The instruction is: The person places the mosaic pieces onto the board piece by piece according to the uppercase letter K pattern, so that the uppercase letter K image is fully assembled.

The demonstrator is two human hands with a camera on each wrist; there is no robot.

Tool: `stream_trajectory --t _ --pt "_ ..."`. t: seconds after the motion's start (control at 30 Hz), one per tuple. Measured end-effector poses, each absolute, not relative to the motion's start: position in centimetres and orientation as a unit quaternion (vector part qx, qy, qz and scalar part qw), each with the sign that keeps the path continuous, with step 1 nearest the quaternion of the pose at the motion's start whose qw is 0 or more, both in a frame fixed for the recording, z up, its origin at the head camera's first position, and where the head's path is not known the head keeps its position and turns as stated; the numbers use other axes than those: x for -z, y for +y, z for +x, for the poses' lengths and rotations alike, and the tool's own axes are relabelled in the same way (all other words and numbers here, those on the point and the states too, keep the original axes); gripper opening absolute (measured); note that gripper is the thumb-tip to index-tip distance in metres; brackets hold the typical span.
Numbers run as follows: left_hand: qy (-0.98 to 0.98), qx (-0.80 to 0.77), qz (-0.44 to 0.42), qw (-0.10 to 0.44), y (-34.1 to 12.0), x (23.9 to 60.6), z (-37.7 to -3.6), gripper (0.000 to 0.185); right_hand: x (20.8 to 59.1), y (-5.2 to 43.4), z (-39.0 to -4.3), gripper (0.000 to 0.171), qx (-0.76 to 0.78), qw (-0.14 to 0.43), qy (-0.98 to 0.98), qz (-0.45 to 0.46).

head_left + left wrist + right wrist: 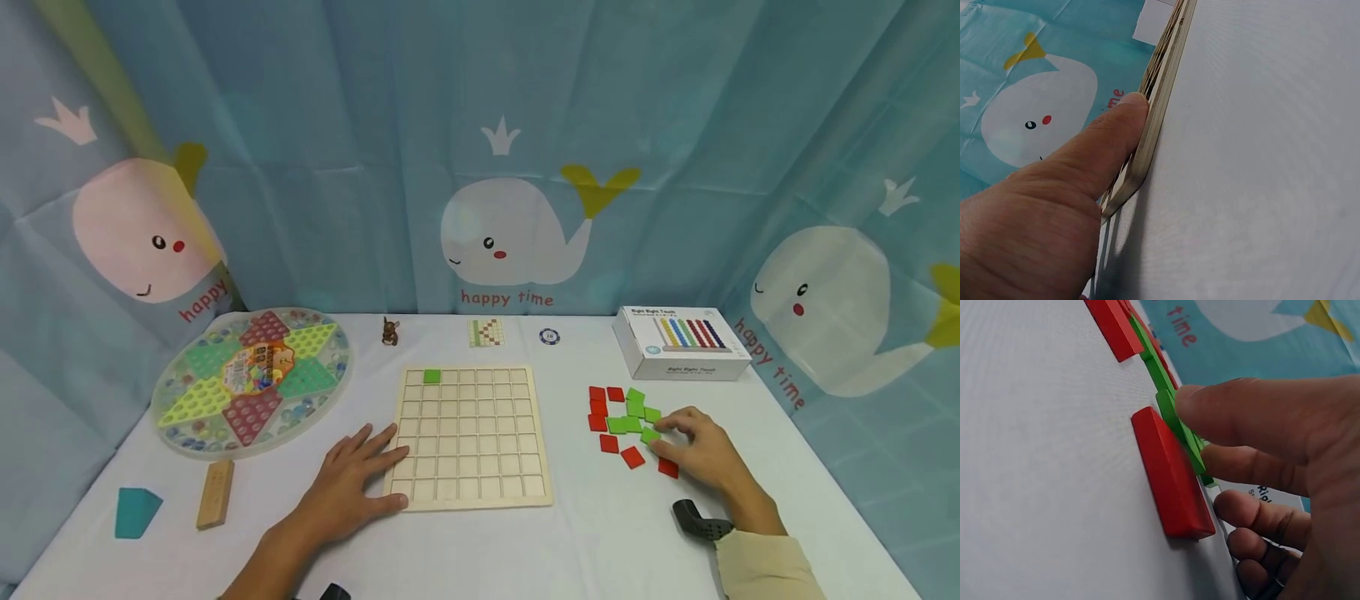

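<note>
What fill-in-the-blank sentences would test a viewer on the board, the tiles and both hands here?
1. The board holds exactly ____ tile.
2. That tile's colour is ____.
3. The right hand pinches a ____ tile from the loose pile.
4. The left hand rests against the board's ____ edge, as the head view shows it.

Missing words: one; green; green; left

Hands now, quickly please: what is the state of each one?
Left hand: open, fingers straight, resting against the square wooden grid board.
Right hand: pinching a flat green square tile.
</note>
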State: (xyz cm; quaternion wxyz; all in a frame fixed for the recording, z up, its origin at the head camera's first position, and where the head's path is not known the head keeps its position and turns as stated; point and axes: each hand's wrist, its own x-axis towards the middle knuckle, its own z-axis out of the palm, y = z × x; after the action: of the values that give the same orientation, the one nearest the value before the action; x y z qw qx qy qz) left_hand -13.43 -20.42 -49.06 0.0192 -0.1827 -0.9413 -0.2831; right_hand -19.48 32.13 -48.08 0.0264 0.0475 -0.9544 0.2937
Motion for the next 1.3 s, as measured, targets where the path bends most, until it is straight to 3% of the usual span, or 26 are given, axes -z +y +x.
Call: stream_trajectory --t 0.47,0.7,0.87,1.3 --pt "-0.94 0.286 -0.186 0.02 -20.3 49.1 -13.7 0.069 46.3 31.2 -18.9 0.032 -0.276 0.033 -0.96 0.041" --pt "-0.943 0.279 -0.182 0.017 -20.3 49.0 -13.6 0.07 44.0 29.3 -18.4 0.028 -0.301 0.13 -0.939 0.106" --pt "-0.941 0.284 -0.183 0.022 -20.4 48.7 -13.4 0.069 42.1 27.3 -18.7 0.028 -0.316 0.175 -0.918 0.162" --pt "-0.94 0.282 -0.187 0.027 -20.5 48.8 -13.4 0.068 39.7 18.5 -20.3 0.027 -0.419 0.173 -0.863 0.223"
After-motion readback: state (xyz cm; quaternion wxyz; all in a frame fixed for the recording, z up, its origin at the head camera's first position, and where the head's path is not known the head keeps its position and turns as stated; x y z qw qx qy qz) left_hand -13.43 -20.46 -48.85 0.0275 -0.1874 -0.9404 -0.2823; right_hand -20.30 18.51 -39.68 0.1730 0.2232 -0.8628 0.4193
